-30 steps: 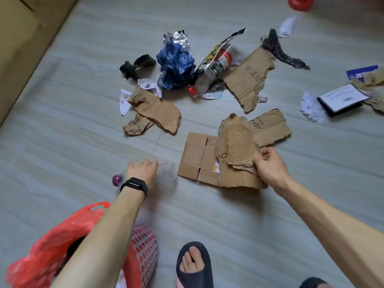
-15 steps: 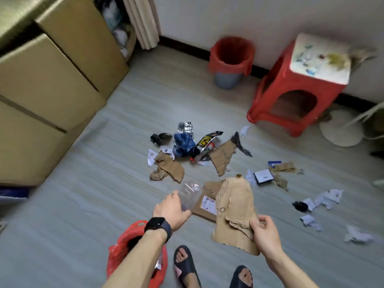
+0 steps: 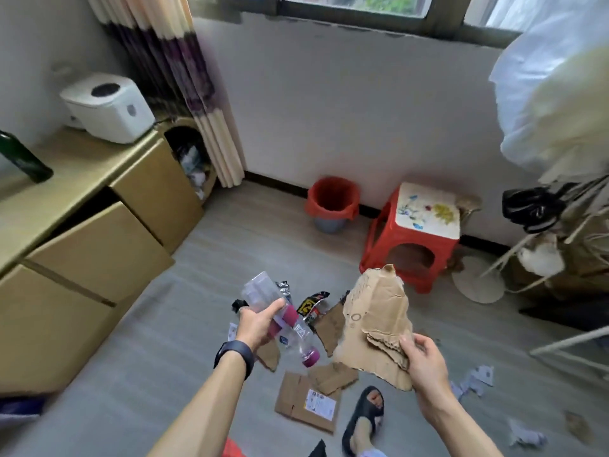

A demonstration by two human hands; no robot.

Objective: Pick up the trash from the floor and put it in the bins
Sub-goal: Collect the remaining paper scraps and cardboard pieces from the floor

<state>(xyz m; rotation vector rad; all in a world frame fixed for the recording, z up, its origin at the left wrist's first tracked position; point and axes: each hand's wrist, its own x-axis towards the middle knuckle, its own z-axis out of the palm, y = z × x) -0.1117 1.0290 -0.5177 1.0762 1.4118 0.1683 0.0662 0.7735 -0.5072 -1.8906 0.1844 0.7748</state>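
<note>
Off the floor (image 3: pixel 158 367) now, higher than before: bottle (image 3: pixel 290 316) and cardboard (image 3: pixel 375 315).

One plastic bottle (image 3: pixel 290 319), one held cardboard sheet (image 3: pixel 375 311), at least four floor cardboard scraps (image 3: pixel 333 379), one red-lined bin (image 3: pixel 316 209), one stool (image 3: pixel 428 216).

Centre of frame: left hand (image 3: pixel 257 324) holds bottle (image 3: pixel 280 311); right hand (image 3: pixel 425 361) holds cardboard (image 3: pixel 375 318) just to its right. 
Floor (image 3: pixel 164 374) below the hands: flat box (image 3: pixel 306 400), sandal (image 3: pixel 364 417) right of it. 
Between bottle and cardboard, on floor: wrapper (image 3: pixel 311 305). 
Mid-frame, against wall (image 3: pixel 329 110): bin (image 3: pixel 331 202), stool (image 3: pixel 415 239) just right of it. 
Left side: cabinet (image 3: pixel 82 225), cooker (image 3: pixel 108 107) on top, upper left. Curtain (image 3: pixel 178 77) right of the cooker, behind the cabinet. 
Top edge: window (image 3: pixel 356 8). 
Lower right: paper scraps (image 3: pixel 474 380) on floor.
</note>
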